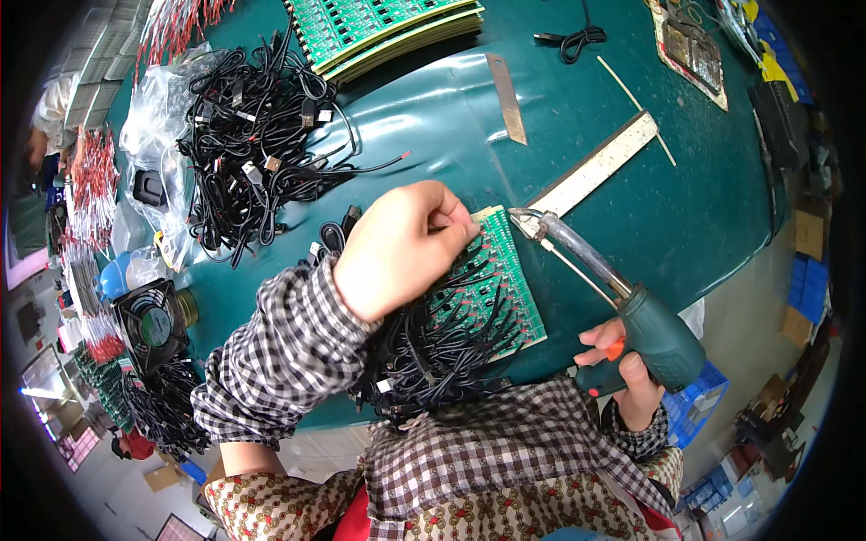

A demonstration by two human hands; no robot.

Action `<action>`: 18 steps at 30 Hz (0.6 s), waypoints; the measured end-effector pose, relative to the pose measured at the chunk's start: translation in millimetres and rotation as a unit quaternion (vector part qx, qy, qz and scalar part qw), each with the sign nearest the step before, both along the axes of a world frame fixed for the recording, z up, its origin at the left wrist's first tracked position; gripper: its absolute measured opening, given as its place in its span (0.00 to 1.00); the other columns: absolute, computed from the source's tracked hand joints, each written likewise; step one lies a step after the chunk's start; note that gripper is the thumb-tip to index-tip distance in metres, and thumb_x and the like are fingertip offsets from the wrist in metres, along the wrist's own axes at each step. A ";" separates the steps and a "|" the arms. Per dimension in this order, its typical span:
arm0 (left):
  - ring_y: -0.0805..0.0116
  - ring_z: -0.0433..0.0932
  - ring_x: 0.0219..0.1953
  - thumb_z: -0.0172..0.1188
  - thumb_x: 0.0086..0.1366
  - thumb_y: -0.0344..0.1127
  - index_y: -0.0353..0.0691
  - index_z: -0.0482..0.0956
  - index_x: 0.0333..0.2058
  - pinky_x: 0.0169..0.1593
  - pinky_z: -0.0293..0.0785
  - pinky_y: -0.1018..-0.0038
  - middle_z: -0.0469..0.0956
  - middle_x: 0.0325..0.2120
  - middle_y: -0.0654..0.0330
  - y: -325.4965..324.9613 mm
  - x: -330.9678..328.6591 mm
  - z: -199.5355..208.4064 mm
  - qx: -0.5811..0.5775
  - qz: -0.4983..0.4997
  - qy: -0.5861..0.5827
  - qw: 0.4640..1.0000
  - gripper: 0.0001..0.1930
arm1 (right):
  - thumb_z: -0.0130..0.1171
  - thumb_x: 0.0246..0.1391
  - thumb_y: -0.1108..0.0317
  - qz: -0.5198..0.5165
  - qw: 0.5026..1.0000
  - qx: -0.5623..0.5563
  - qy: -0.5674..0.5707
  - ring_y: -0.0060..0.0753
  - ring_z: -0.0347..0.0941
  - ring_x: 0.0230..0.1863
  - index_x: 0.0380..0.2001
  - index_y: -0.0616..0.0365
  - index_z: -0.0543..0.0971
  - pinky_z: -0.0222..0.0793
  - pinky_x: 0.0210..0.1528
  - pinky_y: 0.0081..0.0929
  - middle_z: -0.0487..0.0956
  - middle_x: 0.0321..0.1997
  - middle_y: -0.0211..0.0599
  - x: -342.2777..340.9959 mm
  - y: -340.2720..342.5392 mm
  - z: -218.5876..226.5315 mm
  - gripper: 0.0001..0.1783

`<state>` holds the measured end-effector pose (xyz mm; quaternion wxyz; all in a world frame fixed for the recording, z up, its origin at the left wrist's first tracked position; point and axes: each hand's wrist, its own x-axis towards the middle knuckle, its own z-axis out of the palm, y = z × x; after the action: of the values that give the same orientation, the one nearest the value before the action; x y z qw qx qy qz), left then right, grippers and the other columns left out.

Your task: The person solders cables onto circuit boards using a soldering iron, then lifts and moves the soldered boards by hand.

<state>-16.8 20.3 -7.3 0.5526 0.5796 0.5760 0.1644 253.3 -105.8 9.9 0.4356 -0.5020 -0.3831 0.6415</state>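
Observation:
My right hand (637, 383) grips a dark green soldering gun (666, 338) with an orange trigger. Its metal barrel and thin feed tube reach left, and the tip is at the far right corner of a green circuit board panel (516, 279). My left hand (406, 243) is closed in a pinch at the panel's far edge, close to the tip. What the fingertips hold is hidden. Many black cables (442, 347) with red wire ends run off the panel toward me. Part of another black cable (338, 233) shows beside my left wrist.
On the green mat (649, 234) lie a tangled pile of black USB cables (262, 153), stacked circuit boards (388, 36), a white-faced bar (595, 162) and a metal blade (507, 99). A black fan (152, 326) stands left, a worn tray (690, 59) far right.

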 end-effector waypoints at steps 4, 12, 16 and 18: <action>0.51 0.76 0.26 0.59 0.55 0.30 0.36 0.73 0.27 0.31 0.73 0.64 0.76 0.24 0.52 -18.2 11.3 7.6 0.205 -0.034 0.132 0.969 0.05 | 0.53 0.59 0.58 -0.006 1.000 0.000 -0.003 0.46 0.74 0.47 0.52 0.74 0.65 0.82 0.37 0.36 0.74 0.40 0.50 -1.8 0.1 -0.8 0.28; 0.53 0.77 0.26 0.61 0.56 0.30 0.36 0.71 0.29 0.30 0.73 0.65 0.75 0.26 0.53 -23.7 12.2 5.4 0.212 -0.030 0.136 0.967 0.07 | 0.54 0.59 0.57 0.011 1.000 -0.005 -0.003 0.42 0.76 0.43 0.43 0.74 0.70 0.81 0.38 0.35 0.74 0.38 0.51 2.8 -2.6 -2.4 0.24; 0.54 0.77 0.26 0.61 0.56 0.30 0.36 0.70 0.30 0.29 0.73 0.66 0.75 0.25 0.54 -27.9 14.3 3.1 0.247 -0.024 0.144 0.958 0.08 | 0.54 0.59 0.56 0.002 1.000 -0.014 -0.007 0.41 0.76 0.40 0.40 0.73 0.71 0.81 0.37 0.35 0.74 0.36 0.51 -1.5 -3.0 -0.9 0.24; 0.54 0.77 0.26 0.61 0.56 0.30 0.36 0.70 0.30 0.29 0.73 0.66 0.75 0.25 0.54 -28.0 14.2 2.1 0.247 -0.024 0.143 0.958 0.08 | 0.54 0.59 0.56 0.009 1.000 -0.008 -0.004 0.40 0.76 0.39 0.40 0.74 0.71 0.81 0.37 0.35 0.74 0.36 0.50 -1.4 -3.4 -1.8 0.24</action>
<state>-2.6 -7.8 -5.2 0.3080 0.7289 0.5765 0.2036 251.9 -109.2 8.1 0.4247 -0.5043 -0.3841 0.6464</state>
